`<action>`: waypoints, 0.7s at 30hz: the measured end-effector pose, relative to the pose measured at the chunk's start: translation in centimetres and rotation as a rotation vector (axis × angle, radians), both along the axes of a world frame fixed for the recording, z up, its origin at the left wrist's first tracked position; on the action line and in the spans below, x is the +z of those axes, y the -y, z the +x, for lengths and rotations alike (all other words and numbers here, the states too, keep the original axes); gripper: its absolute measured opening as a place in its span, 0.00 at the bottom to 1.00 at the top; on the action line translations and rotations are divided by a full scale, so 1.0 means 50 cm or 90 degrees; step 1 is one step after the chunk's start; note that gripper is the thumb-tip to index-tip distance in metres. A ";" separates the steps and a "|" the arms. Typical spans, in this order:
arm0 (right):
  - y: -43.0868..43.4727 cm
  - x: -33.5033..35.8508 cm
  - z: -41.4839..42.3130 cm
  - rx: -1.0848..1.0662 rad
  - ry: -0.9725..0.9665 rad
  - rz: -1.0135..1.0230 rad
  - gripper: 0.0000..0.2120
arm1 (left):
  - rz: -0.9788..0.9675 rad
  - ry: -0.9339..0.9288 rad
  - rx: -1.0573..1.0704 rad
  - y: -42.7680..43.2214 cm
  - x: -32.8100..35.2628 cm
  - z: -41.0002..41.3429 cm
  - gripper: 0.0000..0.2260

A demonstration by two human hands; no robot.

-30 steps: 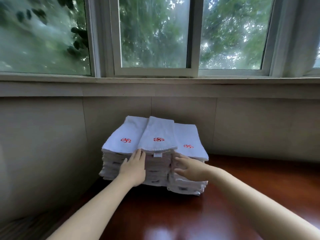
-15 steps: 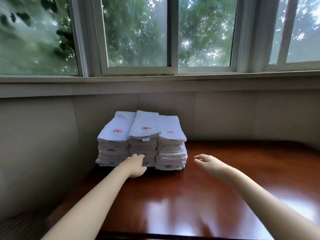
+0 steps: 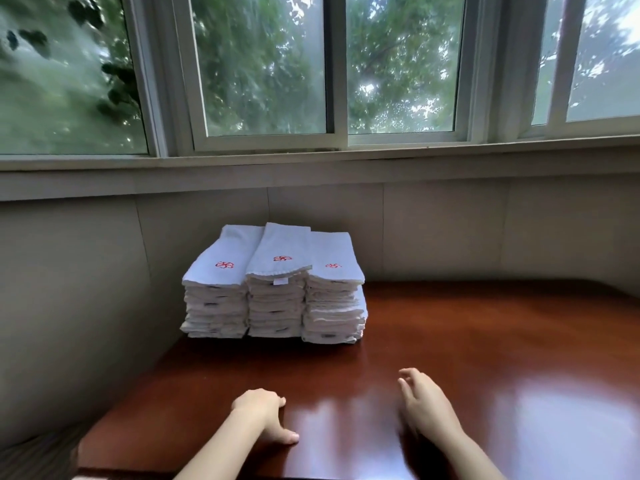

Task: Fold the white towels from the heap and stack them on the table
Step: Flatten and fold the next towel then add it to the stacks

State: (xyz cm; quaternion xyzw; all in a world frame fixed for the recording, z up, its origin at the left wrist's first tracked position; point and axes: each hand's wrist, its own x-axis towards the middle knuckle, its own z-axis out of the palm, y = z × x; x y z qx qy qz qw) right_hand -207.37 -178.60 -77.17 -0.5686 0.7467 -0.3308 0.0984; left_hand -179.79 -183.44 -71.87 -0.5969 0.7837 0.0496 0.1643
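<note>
Far left: a beige wall panel (image 3: 69, 289) runs down beside the worktop (image 3: 450, 341), a dark red, glossy wood surface catching window glare on its near right part.

Back left corner of the worktop: the towels (image 3: 273, 292), white, folded, in three stacks set side by side and touching. They sit close to the back wall, near the left edge. Left stack (image 3: 216, 306) has a red pinwheel mark on its top towel. Middle stack (image 3: 277, 303) stands slightly taller than the other two; same red mark on top, and a small white tag shows at the front edge just under the top towel. Right stack (image 3: 334, 310) carries a fainter red mark; its lower layers jut out a little to the right.

Near edge, well apart from the towels: left hand (image 3: 265, 417) low over the wood, fingers curled inward and thumb pointing right, holding nothing. Cannot tell if it touches the surface. Right hand (image 3: 424, 405) just right of it, fingers loosely bent and slightly spread, palm facing left, also holding nothing. It is motion-blurred along the wrist. Both forearms bare, entering from the bottom.

Above, all the way across: a grey sill (image 3: 311, 168) and sliding windows (image 3: 329, 64) with white frames, green foliage blurred behind the glass.
</note>
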 end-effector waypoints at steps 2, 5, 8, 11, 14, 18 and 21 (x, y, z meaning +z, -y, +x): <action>0.017 -0.001 0.015 0.007 0.010 -0.020 0.13 | -0.006 -0.001 0.008 0.003 0.002 -0.001 0.38; 0.030 -0.009 0.036 0.063 -0.019 -0.003 0.13 | -0.012 0.009 0.014 0.011 0.009 -0.006 0.40; 0.030 -0.009 0.038 0.074 0.001 -0.034 0.13 | 0.018 0.006 0.039 0.025 0.015 -0.018 0.40; 0.037 0.002 0.031 0.063 0.028 -0.065 0.11 | 0.046 -0.017 0.031 0.051 0.032 -0.026 0.34; 0.070 0.040 0.029 0.071 0.013 -0.117 0.09 | 0.004 -0.125 -0.027 0.101 0.068 -0.023 0.19; 0.201 0.142 0.051 0.083 -0.027 -0.213 0.08 | -0.440 -0.412 -0.040 0.212 0.135 -0.021 0.09; 0.371 0.237 0.094 0.081 0.016 -0.254 0.12 | -0.684 -0.508 -0.049 0.352 0.209 -0.018 0.07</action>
